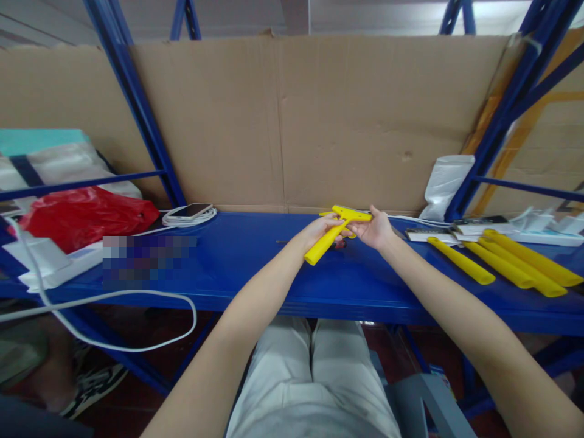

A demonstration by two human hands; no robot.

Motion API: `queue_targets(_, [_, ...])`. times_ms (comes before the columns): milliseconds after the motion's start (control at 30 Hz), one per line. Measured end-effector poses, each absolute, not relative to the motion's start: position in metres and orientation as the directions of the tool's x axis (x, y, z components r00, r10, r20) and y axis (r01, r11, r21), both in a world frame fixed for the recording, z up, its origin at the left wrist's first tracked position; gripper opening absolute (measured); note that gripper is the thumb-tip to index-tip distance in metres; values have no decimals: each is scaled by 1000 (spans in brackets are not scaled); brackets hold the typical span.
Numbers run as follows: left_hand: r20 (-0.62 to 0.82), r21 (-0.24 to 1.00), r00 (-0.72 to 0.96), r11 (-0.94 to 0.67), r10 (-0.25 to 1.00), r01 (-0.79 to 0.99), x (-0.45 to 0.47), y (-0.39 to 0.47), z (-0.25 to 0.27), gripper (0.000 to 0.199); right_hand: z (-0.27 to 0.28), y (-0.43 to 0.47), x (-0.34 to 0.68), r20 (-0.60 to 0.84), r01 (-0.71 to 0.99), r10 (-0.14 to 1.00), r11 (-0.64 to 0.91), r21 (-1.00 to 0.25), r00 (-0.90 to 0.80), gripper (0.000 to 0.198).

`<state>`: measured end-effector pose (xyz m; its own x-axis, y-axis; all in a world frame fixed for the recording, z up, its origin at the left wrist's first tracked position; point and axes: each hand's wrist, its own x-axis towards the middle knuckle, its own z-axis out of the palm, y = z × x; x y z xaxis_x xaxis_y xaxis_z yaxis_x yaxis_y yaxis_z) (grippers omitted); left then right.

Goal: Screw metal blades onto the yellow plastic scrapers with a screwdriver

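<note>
Both hands hold a yellow T-shaped scraper (326, 242) above the blue table, its handle slanting down toward me and its crosspiece on the far side. My left hand (323, 228) is closed around the neck of the scraper. At the right end of the crosspiece, the fingers and thumb of my right hand (374, 228) are closed on it. Beneath the hands lies what looks like a screwdriver (339, 244) with a red and black handle, partly hidden; its thin shaft points left. Another bit of yellow shows behind my left fingers, too covered to identify.
Several yellow handle tubes (460, 260) lie on the right of the blue table (237, 261), near small boxes (431, 235) and a power strip (547, 236). To the left are a phone (192, 210), coiled white cable, a red bag (91, 216) and chargers. Cardboard (283, 121) stands behind.
</note>
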<state>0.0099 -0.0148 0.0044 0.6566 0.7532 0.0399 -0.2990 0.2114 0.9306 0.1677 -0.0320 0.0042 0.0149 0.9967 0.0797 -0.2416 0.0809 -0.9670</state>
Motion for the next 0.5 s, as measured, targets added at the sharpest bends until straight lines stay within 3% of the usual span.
queue_targets(333, [33, 904, 569, 218, 822, -367, 12, -20, 7, 35, 7, -34, 166, 24, -332, 998, 43, -942, 63, 56])
queue_targets(500, [57, 843, 378, 158, 924, -514, 8, -12, 9, 34, 11, -32, 176, 73, -261, 995, 90, -961, 75, 61])
